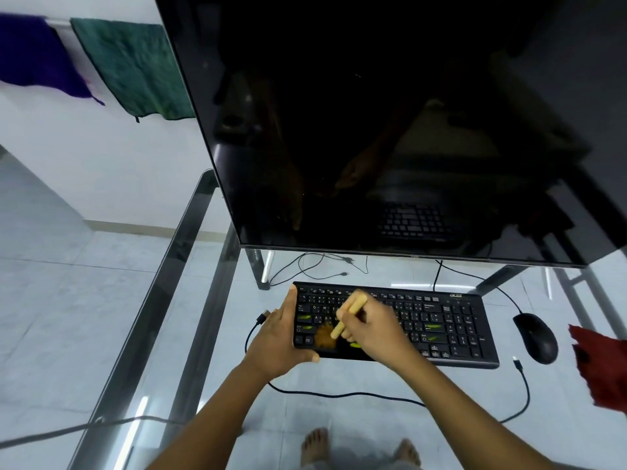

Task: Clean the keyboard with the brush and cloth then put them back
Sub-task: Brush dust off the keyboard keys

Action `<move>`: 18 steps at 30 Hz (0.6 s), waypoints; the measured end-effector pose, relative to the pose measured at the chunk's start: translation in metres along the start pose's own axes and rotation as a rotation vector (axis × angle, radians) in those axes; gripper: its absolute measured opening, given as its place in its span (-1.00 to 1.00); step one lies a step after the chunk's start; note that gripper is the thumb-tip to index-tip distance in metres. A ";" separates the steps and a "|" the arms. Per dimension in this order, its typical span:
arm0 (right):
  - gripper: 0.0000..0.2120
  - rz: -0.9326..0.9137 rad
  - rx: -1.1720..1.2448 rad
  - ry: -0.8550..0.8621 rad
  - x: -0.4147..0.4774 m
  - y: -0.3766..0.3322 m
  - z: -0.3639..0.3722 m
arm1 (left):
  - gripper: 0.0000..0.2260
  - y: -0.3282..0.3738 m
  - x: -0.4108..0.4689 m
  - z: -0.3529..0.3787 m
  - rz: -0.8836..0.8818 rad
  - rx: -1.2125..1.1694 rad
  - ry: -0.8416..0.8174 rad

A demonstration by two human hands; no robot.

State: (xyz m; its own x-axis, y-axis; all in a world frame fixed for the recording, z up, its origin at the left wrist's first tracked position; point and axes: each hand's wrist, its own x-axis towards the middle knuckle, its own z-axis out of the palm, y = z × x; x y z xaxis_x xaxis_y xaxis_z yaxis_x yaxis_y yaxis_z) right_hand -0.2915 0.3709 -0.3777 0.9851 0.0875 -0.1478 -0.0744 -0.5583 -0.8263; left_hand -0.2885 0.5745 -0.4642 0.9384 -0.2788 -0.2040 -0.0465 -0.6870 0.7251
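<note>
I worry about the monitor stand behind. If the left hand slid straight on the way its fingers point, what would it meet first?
Probably nothing soon: the left hand points along the keyboard's left end; beyond lie bare glass, then the thin cables near the stand's leg. Depth is unclear.

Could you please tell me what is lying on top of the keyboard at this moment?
On the keyboard, the right hand holds a brush, bristles on the lower-left keys. The left hand grips its left end. Several keys carry green marks. Keys beneath the hands are hidden.

Red cloth [600, 371] cut by right edge, brush bristles [326, 335] blurred
</note>
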 end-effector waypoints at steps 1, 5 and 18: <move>-0.89 -0.004 -0.042 -0.001 0.003 0.001 -0.001 | 0.24 0.000 0.000 0.000 -0.004 -0.002 -0.001; -0.89 -0.023 0.007 0.207 0.015 0.001 -0.010 | 0.22 0.002 0.000 0.000 -0.005 -0.007 0.000; -0.87 0.020 0.037 0.198 0.038 -0.014 0.004 | 0.25 0.001 0.001 0.000 0.004 -0.018 -0.008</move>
State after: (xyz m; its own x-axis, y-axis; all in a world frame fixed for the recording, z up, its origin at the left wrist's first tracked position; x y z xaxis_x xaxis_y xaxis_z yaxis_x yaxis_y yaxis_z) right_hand -0.2534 0.3851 -0.3743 0.9944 -0.0891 -0.0574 -0.0959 -0.5273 -0.8443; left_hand -0.2876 0.5736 -0.4632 0.9356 -0.2864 -0.2063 -0.0437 -0.6740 0.7374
